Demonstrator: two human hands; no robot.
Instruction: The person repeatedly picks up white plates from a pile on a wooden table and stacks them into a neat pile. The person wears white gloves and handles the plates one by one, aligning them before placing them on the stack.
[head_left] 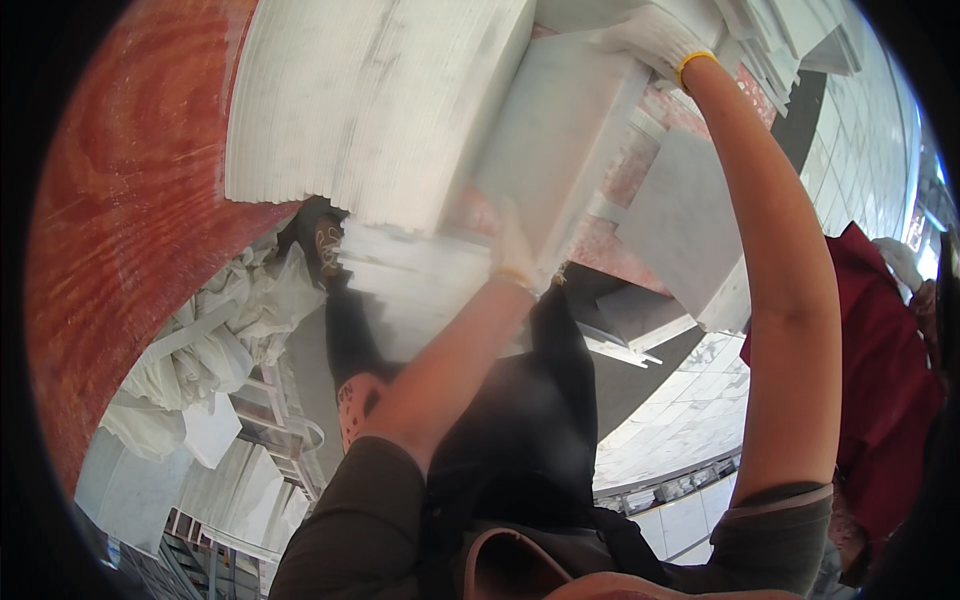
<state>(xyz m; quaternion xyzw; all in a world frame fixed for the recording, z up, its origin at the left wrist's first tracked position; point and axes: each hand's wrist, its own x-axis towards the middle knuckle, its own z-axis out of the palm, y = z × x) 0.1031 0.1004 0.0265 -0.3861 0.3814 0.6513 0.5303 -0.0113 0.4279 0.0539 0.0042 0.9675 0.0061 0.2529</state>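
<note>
single fisheye view from the head, facing steeply down, lap (510, 415) near, left hand (512, 238) beyond it, right hand (652, 38) far and right, edges bowed

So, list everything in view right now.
Panel: one, white, between both hands
Tall stack: one, white, left of panel
Lower stack: one, white, below tall stack
Loose slab: one, pale grey, right of panel
Flat pieces: several, white, upper right
Wood-grain surface: one, red, left
Crumpled sheeting: count unclear, white, lower left
Cloth: one, dark red, right
Floor tiles: many, white, right
Legs: two, black-clad, centre
Left hand: one, white-gloved, panel's near end
Right hand: one, white-gloved, panel's far end
</note>
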